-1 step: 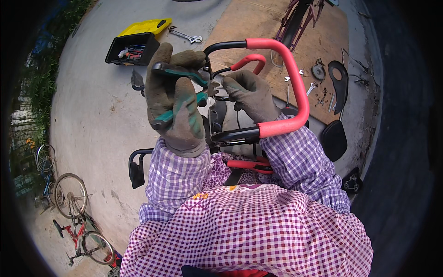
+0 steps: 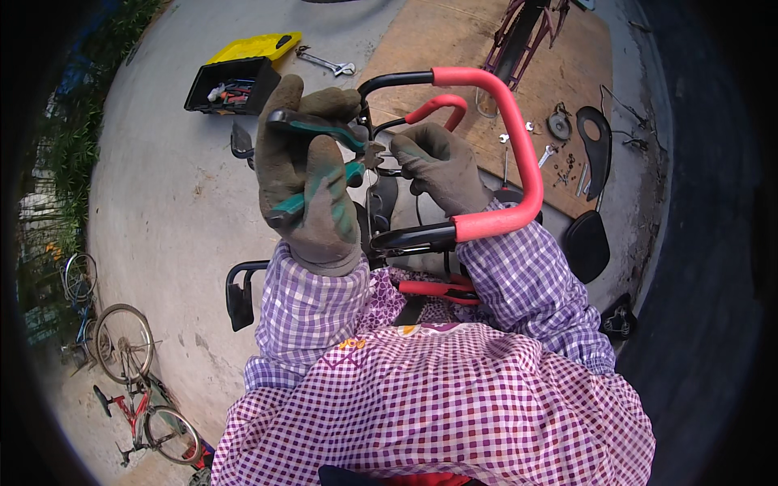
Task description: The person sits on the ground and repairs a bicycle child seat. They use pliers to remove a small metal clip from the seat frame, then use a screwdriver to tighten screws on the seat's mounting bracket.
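Note:
My left hand [image 2: 312,182], in a grey-brown work glove, is wrapped around pliers [image 2: 328,130] with black and green handles. The handles are spread apart, and the metal jaws point right. Just beyond the jaws my right hand [image 2: 444,168], gloved too, is closed in a pinch; whatever its fingertips hold is too small or hidden to tell. Both hands are over a black tubular metal frame [image 2: 405,79] with a thick red foam grip [image 2: 523,146]. That grip curves around the right side of my right hand, and its lower end passes over my right sleeve.
An open black toolbox [image 2: 235,85] with a yellow lid stands at the far left, beside an adjustable wrench [image 2: 328,63]. On a wooden board [image 2: 421,40] lie spanners, small hardware and a black chain guard [image 2: 596,150]. Bicycles [image 2: 126,344] are at the lower left.

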`<state>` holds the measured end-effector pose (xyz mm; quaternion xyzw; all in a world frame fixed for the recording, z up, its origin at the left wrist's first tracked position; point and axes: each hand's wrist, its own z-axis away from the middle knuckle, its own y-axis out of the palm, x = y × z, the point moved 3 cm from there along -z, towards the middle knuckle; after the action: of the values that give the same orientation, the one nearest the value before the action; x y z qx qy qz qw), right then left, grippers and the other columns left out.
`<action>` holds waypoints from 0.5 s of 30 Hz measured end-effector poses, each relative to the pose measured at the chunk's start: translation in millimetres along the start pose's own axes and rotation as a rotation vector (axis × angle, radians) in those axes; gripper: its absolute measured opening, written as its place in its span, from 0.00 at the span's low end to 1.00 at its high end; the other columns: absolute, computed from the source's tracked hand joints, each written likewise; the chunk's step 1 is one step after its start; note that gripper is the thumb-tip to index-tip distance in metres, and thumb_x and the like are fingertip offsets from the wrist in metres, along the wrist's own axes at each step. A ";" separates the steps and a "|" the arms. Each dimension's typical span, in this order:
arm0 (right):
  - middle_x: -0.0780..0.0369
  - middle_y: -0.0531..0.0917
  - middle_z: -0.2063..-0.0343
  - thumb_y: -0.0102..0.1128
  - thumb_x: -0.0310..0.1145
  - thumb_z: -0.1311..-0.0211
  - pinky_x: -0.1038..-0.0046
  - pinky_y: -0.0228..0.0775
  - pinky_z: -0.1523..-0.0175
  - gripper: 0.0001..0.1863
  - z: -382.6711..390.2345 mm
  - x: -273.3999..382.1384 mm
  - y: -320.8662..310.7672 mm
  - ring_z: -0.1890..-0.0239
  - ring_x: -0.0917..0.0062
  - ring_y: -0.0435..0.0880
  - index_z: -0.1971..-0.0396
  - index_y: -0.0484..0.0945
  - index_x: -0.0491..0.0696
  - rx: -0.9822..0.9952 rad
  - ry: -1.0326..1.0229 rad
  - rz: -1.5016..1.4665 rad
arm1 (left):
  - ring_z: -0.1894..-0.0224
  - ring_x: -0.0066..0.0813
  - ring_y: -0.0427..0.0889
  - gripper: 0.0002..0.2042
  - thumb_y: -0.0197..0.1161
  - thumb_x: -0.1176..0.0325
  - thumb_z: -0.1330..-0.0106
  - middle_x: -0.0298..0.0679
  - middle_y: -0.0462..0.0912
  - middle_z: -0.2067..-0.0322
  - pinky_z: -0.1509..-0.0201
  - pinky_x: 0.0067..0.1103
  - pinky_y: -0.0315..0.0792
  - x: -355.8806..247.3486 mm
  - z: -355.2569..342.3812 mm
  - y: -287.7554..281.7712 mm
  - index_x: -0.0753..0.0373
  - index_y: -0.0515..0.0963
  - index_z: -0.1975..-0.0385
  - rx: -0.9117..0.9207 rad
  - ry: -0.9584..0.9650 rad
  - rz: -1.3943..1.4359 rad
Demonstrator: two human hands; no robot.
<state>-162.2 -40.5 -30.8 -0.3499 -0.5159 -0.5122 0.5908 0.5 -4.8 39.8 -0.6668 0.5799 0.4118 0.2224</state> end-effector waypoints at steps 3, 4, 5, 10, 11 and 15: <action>0.67 0.83 0.70 0.69 0.39 0.29 0.80 0.74 0.67 0.15 0.1 -1.3 -0.8 0.69 0.87 0.79 0.55 0.81 0.41 0.019 0.023 -0.025 | 0.42 0.44 0.86 0.24 0.50 0.62 0.17 0.52 0.83 0.44 0.38 0.39 0.82 -2.1 0.6 0.5 0.68 0.62 0.28 0.006 0.001 -0.026; 0.66 0.83 0.70 0.69 0.38 0.30 0.81 0.74 0.66 0.15 0.0 -1.7 -0.9 0.69 0.87 0.79 0.55 0.81 0.41 0.030 0.025 -0.035 | 0.43 0.44 0.86 0.24 0.50 0.62 0.17 0.52 0.83 0.44 0.39 0.38 0.82 -2.5 0.7 0.1 0.68 0.62 0.28 0.002 -0.010 -0.030; 0.67 0.83 0.70 0.69 0.37 0.30 0.81 0.75 0.66 0.15 0.1 -1.6 -0.4 0.69 0.86 0.79 0.55 0.81 0.41 0.029 0.004 -0.053 | 0.43 0.44 0.86 0.24 0.50 0.62 0.17 0.52 0.83 0.44 0.39 0.38 0.82 -3.0 0.2 -0.2 0.68 0.62 0.28 0.003 -0.003 -0.032; 0.67 0.82 0.71 0.68 0.39 0.30 0.80 0.74 0.67 0.14 -0.5 -1.2 0.1 0.71 0.86 0.78 0.56 0.82 0.42 0.046 -0.023 -0.113 | 0.43 0.43 0.86 0.24 0.49 0.62 0.17 0.52 0.83 0.44 0.39 0.38 0.82 -3.1 0.3 -0.2 0.69 0.62 0.28 -0.017 -0.025 -0.040; 0.67 0.81 0.71 0.67 0.40 0.30 0.79 0.72 0.67 0.15 -1.0 -1.9 -0.8 0.71 0.86 0.78 0.57 0.82 0.42 0.048 0.021 -0.079 | 0.43 0.43 0.86 0.24 0.49 0.62 0.17 0.52 0.83 0.44 0.39 0.38 0.82 -3.5 0.7 0.1 0.69 0.62 0.28 -0.012 -0.018 -0.037; 0.68 0.80 0.72 0.65 0.45 0.27 0.79 0.69 0.69 0.18 -2.2 -3.6 -1.6 0.72 0.86 0.76 0.57 0.82 0.42 0.061 0.135 0.009 | 0.42 0.43 0.86 0.24 0.49 0.62 0.17 0.52 0.83 0.44 0.38 0.38 0.82 -1.3 -0.4 1.1 0.69 0.62 0.28 0.001 0.015 -0.027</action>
<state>-163.0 -42.1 -35.0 -0.2988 -0.4886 -0.5161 0.6369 -0.4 -4.5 41.3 -0.6778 0.5726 0.4033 0.2238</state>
